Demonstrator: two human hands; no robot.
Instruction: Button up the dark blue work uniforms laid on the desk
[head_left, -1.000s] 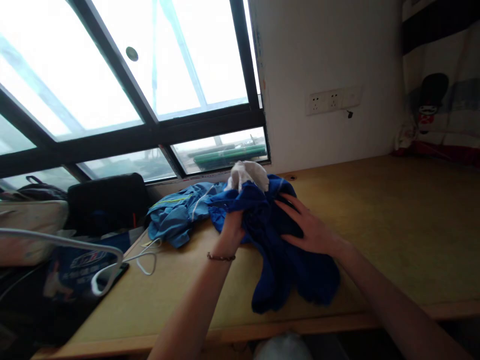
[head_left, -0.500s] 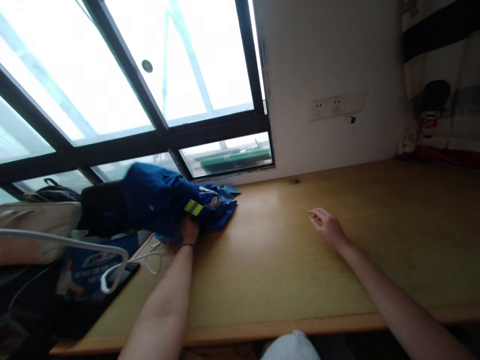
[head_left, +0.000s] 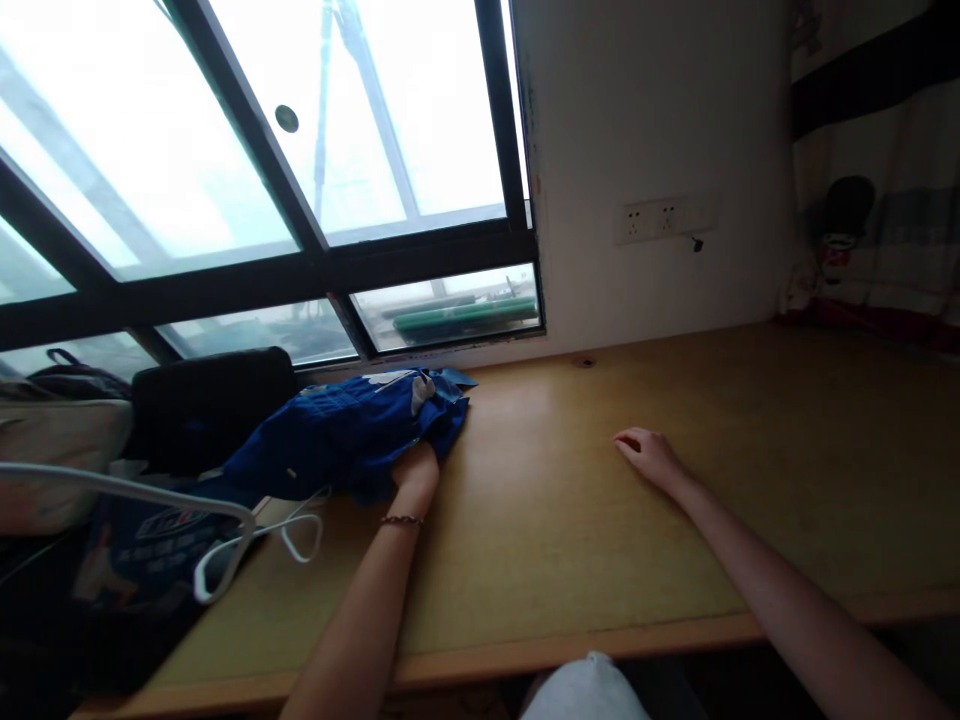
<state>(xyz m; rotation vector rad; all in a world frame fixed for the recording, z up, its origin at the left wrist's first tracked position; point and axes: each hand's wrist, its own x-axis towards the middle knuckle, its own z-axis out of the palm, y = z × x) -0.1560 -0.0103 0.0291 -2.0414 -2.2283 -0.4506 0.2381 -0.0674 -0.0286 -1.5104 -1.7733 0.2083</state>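
A pile of blue clothing (head_left: 337,435) lies at the back left of the wooden desk (head_left: 570,520), below the window. My left hand (head_left: 415,468) is pushed into the pile's right edge, its fingers hidden under the cloth. My right hand (head_left: 651,456) rests on the bare desk top further right, fingers loosely curled, with nothing in it.
White clothes hangers (head_left: 225,535) lie at the desk's left end over a dark printed bag (head_left: 142,560). A black case (head_left: 214,405) stands behind the clothing. Wall sockets (head_left: 660,217) sit above the desk. A curtain (head_left: 877,200) hangs at the right.
The dark blue garment went from the desk's middle to the left, onto the light blue one. My left hand carried it there. My right hand let go and settled on the desk.
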